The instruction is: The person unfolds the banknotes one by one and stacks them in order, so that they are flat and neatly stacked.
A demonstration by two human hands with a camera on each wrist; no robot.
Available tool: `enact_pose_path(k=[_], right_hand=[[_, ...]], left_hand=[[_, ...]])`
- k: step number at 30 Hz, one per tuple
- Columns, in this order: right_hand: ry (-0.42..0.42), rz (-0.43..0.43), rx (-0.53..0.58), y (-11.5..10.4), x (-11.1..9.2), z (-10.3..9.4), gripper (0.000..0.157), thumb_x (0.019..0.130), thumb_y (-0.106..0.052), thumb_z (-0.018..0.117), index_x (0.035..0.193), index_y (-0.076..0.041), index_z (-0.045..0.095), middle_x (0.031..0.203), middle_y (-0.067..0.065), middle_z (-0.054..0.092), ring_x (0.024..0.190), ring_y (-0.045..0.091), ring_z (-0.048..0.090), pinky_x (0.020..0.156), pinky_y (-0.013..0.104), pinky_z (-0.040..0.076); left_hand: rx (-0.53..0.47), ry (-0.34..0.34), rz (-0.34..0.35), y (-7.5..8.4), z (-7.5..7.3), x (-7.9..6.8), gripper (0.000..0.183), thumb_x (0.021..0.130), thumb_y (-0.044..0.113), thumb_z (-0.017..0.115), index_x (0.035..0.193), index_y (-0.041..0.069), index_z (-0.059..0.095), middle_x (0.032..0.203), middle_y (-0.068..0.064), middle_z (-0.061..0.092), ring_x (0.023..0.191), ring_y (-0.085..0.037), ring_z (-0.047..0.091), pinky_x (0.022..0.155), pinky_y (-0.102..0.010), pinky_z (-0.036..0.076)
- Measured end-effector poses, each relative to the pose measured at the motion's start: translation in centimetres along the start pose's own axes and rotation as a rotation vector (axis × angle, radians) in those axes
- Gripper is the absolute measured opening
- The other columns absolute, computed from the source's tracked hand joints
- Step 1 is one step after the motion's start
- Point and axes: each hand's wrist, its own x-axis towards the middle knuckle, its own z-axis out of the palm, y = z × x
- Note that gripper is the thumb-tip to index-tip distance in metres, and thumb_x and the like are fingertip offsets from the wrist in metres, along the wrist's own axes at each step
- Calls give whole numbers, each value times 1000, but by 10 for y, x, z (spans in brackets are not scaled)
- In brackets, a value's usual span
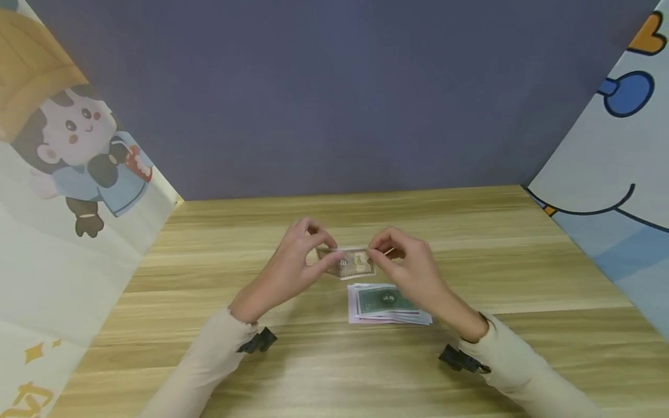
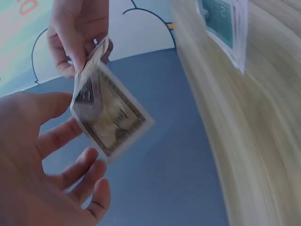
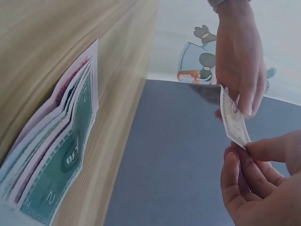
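Observation:
A small brownish banknote (image 1: 358,264) is held up above the table between the two hands, bent near its left part. My left hand (image 1: 295,264) pinches its left end between thumb and forefinger, the other fingers loosely bent. At the opposite end my right hand (image 1: 413,267) pinches the edge with thumb and curled fingertips. In the left wrist view the note (image 2: 110,113) slants with its printed face showing. Just below the hands lies a pile of banknotes (image 1: 384,303), a green one marked 2 on top, its right part overlapped by the right hand.
The wood-grain table (image 1: 209,278) meets a dark blue-grey panel (image 1: 334,98) at the back. Side panels carry cartoon prints, a figure in a cap (image 1: 78,128) at left and blue and orange shapes at right. Dark wrist cameras (image 1: 462,360) sit at both sleeves.

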Motion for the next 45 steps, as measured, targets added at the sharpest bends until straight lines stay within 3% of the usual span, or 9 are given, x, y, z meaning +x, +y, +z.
enact_pose_path(k=[4,9,12,16,21,26,33,38,45], right_hand=[[-44,106,119,0,-7,-10,13,92,-9,71,103,-8,65,84,2,68,72,16,64,65,27,55],[-170,232,164,6,-15,-18,15,92,-19,73,104,-11,69,78,6,62,60,18,57,56,29,51],[-193,244,133,9,-20,-23,10,92,-22,73,94,-13,71,73,6,57,54,15,50,51,28,47],[-177,272,126,14,-26,-31,10,92,-23,73,92,-14,70,72,7,57,54,17,49,50,28,44],[-176,307,71,23,-33,-38,13,90,-28,75,91,-15,72,68,6,60,54,28,56,47,28,45],[-209,322,14,32,-34,-41,10,90,-23,75,91,-13,73,71,3,65,58,29,62,48,29,50],[-318,336,-77,43,-27,-49,5,93,-15,71,92,-10,73,67,1,64,55,29,62,46,30,50],[-411,307,-143,52,-23,-51,5,92,-13,72,92,-8,73,63,-1,62,51,20,60,42,27,45],[-477,316,-214,67,-27,-47,4,90,-12,74,89,-9,72,60,-4,61,48,10,56,41,24,43]], left_hand=[[-120,-39,42,4,5,1,14,96,26,68,88,15,69,94,4,64,89,-9,60,84,-28,52],[-302,-111,27,11,20,3,14,98,18,65,86,12,66,75,6,63,62,-3,56,60,-19,55],[-304,-140,20,14,26,4,13,99,19,63,89,12,66,66,7,60,49,-2,44,45,-18,43],[-304,-184,12,14,29,6,8,98,19,65,97,11,66,56,8,54,42,-2,35,40,-19,32],[-300,-230,-12,10,37,8,12,95,14,69,104,7,68,57,8,52,44,-1,38,41,-18,34],[-284,-250,-41,7,52,13,12,94,11,69,104,5,68,62,6,58,46,-1,39,42,-18,36],[-251,-298,-113,5,66,19,15,96,14,68,108,6,66,59,5,56,45,-2,41,42,-19,37],[-262,-385,-173,1,74,19,15,96,16,68,109,9,64,62,4,57,47,-4,47,43,-20,40],[-253,-456,-177,-10,89,14,15,94,11,69,109,8,65,67,3,60,52,-4,51,46,-19,43]])
